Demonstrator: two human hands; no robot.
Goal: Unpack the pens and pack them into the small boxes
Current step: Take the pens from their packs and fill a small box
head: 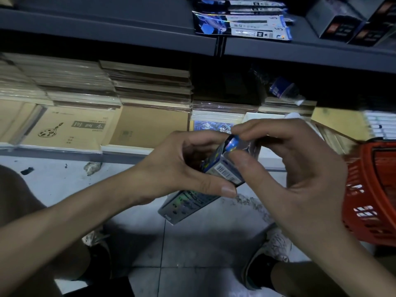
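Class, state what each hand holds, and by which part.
Left hand grips the small box around its middle; right hand pinches the blue piece at its top end.

1 small, long grey cardboard box (224, 169) with blue print, a silvery holographic face and a white barcode panel is held tilted, its lower end down and left, its upper end up and right. The left hand (188, 168) grips its middle, thumb across the face. At the upper end a glossy blue piece (232, 144) sits at the mouth, pinched by the right hand (300, 168); pen pack or flap, it cannot be told. Several flat blue-and-white pen packs (242, 27) with a holographic sheen lie overlapping on the dark upper shelf (128, 24), well apart from the box.
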